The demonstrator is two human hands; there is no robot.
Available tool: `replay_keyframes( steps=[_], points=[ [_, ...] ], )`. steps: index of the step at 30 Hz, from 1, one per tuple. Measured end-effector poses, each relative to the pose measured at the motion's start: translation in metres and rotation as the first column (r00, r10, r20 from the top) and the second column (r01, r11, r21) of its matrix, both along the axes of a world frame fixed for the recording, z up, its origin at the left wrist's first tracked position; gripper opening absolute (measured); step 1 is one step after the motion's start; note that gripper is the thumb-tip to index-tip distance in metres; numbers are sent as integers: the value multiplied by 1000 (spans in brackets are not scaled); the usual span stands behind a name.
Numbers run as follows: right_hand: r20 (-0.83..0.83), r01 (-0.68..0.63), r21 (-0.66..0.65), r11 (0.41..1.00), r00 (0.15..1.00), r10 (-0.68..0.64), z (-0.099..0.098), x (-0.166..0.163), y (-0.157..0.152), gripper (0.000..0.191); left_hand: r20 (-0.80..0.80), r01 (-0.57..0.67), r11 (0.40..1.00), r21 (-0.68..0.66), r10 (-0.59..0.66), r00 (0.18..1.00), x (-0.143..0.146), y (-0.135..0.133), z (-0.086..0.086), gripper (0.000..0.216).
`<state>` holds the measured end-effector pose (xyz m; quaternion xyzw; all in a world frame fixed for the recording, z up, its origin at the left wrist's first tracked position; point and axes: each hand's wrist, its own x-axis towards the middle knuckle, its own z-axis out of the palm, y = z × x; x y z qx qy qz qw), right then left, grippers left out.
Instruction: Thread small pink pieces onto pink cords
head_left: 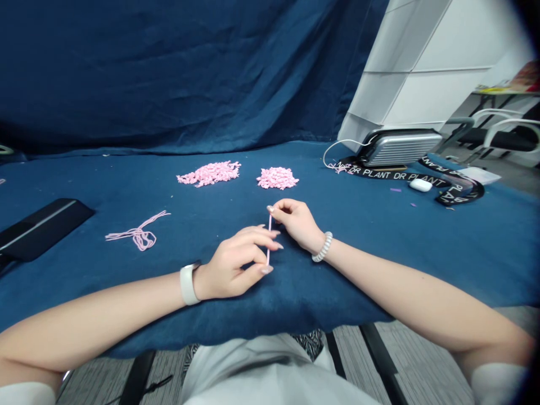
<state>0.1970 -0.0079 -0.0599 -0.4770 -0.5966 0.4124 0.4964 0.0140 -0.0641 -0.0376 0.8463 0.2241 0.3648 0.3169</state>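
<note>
A short pink cord is stretched upright between my two hands over the blue cloth. My left hand pinches its lower end between thumb and fingers; a white band sits on that wrist. My right hand pinches the upper end, with a white coil bracelet on its wrist. Both hands rest near the table's front middle.
Two heaps of small pink pieces lie further back. Loose pink cords lie to the left, beside a black case. A silver case, a black printed strap and a white earbud case sit at right.
</note>
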Motion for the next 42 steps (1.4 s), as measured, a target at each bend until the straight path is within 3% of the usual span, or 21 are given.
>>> replay_keyframes(
  steps=[4,8,10,13,18,23,28,33,42],
  points=[
    [183,-59,94,994,982,41,0,-2,-3,25,-21,104,990,-100,-107,994,1,0,-2,14],
    [217,-72,107,992,975,47,0,-3,-5,24,55,-13,987,-158,22,998,4,5,-2,13],
    [219,-79,111,991,974,53,0,-4,-5,24,93,-80,963,-256,107,990,6,8,-2,10],
    [217,-86,115,990,974,60,0,-4,-6,23,120,-131,886,-445,203,972,8,15,-3,10],
    [187,-72,61,995,981,60,2,-3,-6,21,161,-162,796,-583,309,938,10,25,-12,19],
    [131,-64,42,997,990,58,2,-3,-6,21,288,-54,659,-750,399,870,12,32,-14,31],
    [77,-64,38,997,995,61,3,-3,-7,23,283,-6,539,-842,451,847,11,37,-10,24],
    [55,-122,62,991,991,118,4,-3,-8,20,271,10,530,-848,417,868,10,38,-11,15],
    [7,-166,101,981,986,166,7,-3,-11,18,273,15,531,-847,410,870,12,39,-13,18]
  ],
)
